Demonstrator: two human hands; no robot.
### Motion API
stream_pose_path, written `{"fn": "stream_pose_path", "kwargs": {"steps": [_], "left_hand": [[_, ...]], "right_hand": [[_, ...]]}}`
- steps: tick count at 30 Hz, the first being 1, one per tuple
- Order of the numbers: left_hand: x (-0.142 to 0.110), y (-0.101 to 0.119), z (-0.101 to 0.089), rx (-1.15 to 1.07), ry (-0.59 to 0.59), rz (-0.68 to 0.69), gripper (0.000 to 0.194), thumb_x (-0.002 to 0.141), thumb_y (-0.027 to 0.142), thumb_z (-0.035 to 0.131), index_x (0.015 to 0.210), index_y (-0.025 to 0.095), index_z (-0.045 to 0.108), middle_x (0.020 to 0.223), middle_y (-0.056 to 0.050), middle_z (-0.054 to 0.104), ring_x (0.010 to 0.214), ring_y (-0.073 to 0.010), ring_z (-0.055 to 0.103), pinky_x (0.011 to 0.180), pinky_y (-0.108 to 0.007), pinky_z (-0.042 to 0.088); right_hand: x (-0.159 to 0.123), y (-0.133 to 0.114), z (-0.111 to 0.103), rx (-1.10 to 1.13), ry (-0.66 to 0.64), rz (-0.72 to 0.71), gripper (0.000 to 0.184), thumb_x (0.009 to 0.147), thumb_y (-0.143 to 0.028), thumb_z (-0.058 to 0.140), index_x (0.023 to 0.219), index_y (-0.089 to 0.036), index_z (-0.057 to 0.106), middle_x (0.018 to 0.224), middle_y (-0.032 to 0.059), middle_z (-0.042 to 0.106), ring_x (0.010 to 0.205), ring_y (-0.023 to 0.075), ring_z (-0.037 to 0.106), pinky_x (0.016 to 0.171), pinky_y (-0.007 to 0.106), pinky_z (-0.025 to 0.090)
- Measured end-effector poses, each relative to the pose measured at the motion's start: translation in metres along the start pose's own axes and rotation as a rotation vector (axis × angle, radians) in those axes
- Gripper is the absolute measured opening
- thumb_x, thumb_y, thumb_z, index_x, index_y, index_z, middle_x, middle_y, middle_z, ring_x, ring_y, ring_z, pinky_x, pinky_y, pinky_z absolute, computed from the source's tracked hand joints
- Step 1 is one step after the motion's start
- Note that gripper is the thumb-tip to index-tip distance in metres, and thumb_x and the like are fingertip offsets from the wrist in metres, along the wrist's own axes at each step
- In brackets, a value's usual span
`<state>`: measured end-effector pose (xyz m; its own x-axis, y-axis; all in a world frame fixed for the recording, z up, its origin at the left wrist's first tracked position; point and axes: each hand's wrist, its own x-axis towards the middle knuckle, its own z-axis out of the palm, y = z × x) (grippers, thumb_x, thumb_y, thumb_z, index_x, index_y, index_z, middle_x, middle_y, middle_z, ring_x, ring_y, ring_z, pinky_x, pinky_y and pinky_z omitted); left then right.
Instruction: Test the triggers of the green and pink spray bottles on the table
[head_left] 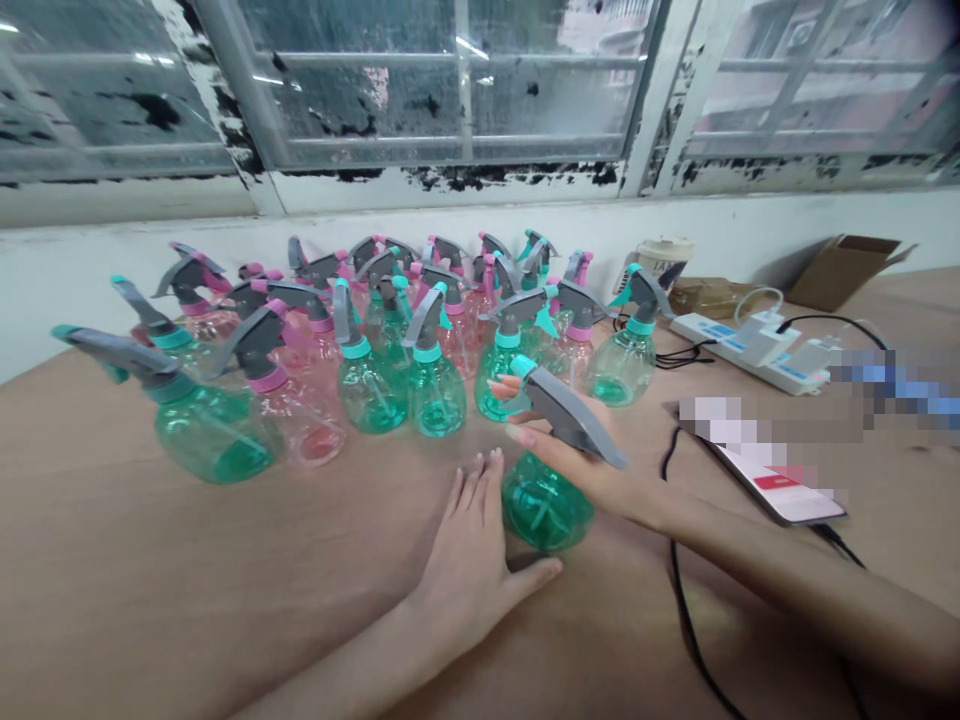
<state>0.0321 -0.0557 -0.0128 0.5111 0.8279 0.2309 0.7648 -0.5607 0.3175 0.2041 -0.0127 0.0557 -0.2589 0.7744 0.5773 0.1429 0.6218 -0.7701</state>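
Note:
A green spray bottle (547, 508) with a grey and teal trigger head stands near the middle of the table. My right hand (581, 455) is wrapped round its neck, just under the trigger head; the grip is partly hidden behind that head. Beside the bottle's left side, my left hand (480, 555) lies with fingers stretched out and thumb spread in front of the base. Whether it touches the bottle I cannot tell. Just behind stand more green spray bottles (438, 398) and pink spray bottles (304, 415), several of each, in a close group.
A phone (772, 465) and a black cable (679, 590) lie to the right on the wooden table (150, 590). Farther back are a white power strip (750, 350) with plugs, a paper cup (664, 260) and a cardboard box (844, 270). Windows line the wall behind.

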Motion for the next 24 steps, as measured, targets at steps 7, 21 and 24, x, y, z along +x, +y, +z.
{"fn": "stream_pose_path", "kwargs": {"steps": [7,21,24], "left_hand": [[0.0,-0.002,-0.001,0.022,0.024,0.02,0.09,0.082,0.061,0.059,0.142,0.005,0.023,0.147,-0.03,0.036,0.139,-0.0389,0.03,0.111,-0.061,0.029],[0.003,0.001,-0.004,0.06,-0.034,0.036,0.088,0.083,0.066,0.053,0.141,0.004,0.032,0.148,-0.028,0.034,0.141,-0.0383,0.026,0.113,-0.059,0.026],[0.002,0.001,-0.004,0.085,-0.058,0.018,0.089,0.084,0.067,0.05,0.14,0.0,0.033,0.149,-0.03,0.032,0.141,-0.0389,0.024,0.113,-0.058,0.026]], "right_hand": [[0.001,-0.007,0.001,-0.009,0.02,-0.033,0.03,0.087,-0.027,0.061,0.117,-0.027,0.061,0.117,0.0027,0.067,0.102,0.0186,0.065,0.086,0.033,0.054],[0.005,-0.021,-0.008,-0.147,-0.01,0.031,0.018,0.089,-0.037,0.058,0.08,-0.022,0.054,0.069,-0.0044,0.054,0.061,0.0106,0.052,0.06,0.026,0.042],[0.006,-0.019,-0.006,-0.096,-0.007,0.039,0.014,0.088,-0.036,0.059,0.092,-0.022,0.058,0.084,-0.0011,0.062,0.071,0.013,0.058,0.066,0.028,0.046]]}}
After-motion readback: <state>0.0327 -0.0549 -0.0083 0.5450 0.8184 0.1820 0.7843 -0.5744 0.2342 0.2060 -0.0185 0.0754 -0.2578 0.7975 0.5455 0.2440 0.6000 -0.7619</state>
